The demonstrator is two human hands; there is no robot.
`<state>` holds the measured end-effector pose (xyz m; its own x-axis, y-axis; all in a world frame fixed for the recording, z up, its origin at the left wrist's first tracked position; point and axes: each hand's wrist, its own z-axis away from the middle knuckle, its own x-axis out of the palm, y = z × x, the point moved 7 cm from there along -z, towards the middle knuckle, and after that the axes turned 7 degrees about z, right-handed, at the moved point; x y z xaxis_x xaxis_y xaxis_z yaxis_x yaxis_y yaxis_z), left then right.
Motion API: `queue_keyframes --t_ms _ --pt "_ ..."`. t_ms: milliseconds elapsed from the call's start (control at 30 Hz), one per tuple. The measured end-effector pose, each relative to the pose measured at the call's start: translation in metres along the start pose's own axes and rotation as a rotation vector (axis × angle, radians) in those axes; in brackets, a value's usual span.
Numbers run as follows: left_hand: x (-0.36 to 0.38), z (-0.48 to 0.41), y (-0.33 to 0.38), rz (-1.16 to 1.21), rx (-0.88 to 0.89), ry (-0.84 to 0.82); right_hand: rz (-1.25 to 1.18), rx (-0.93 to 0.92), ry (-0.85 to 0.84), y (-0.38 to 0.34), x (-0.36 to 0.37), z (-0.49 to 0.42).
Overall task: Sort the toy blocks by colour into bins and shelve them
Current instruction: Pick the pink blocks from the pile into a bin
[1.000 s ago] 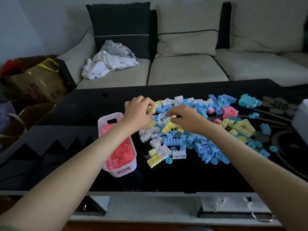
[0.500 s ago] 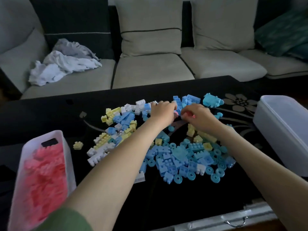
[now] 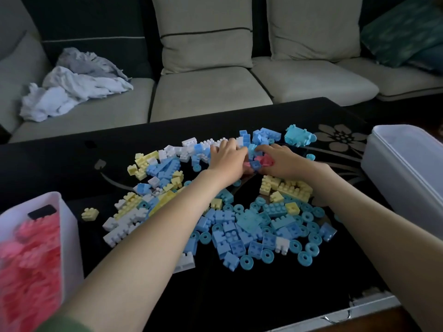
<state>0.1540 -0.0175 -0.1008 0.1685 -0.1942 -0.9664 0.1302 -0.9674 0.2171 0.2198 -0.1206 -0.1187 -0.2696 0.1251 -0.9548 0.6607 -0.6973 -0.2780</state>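
A heap of blue, yellow and white toy blocks (image 3: 239,226) lies spread over the black glass table (image 3: 72,164). At the heap's far side sits a small cluster of pink blocks (image 3: 265,160), with a blue block (image 3: 255,165) against it. My left hand (image 3: 226,160) lies on the cluster's left side, fingers curled down over pink pieces. My right hand (image 3: 286,162) closes on the cluster from the right, thumb arched above it. A white bin (image 3: 68,236) at the near left holds many pink blocks.
An empty white bin (image 3: 398,168) stands at the table's right edge. A large teal block (image 3: 299,137) lies beyond my hands. A single yellow block (image 3: 90,213) sits apart by the pink bin. Behind the table is a sofa with crumpled cloth (image 3: 72,92).
Both hands moved from the yellow and white blocks at the pile's middle to the pink cluster at its far right. The view swung right, bringing the empty white bin into sight.
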Motion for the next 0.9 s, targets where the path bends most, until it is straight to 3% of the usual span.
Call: queue_keyframes --t_ms 267,467,633,733,833,900 --pt "-0.019 0.029 -0.003 0.270 -0.047 0.186 -0.095 -0.076 0.144 -0.010 -0.007 0.015" --pt "-0.027 0.052 -0.018 0.775 -0.279 0.146 -0.267 0.025 0.220 -0.008 -0.017 0.021" --pt "-0.021 0.062 -0.022 1.270 -0.506 0.123 -0.956 0.106 0.202 -0.019 -0.030 0.035" --pt "-0.026 0.073 -0.006 1.484 -0.531 0.061 -1.326 0.061 0.118 -0.047 -0.034 0.045" --pt "-0.045 0.087 0.001 1.588 -0.490 0.049 -1.643 0.031 -0.040 -0.087 -0.030 0.056" --pt "-0.055 0.099 -0.005 1.534 -0.468 0.072 -1.790 0.115 -0.110 -0.110 -0.023 0.062"
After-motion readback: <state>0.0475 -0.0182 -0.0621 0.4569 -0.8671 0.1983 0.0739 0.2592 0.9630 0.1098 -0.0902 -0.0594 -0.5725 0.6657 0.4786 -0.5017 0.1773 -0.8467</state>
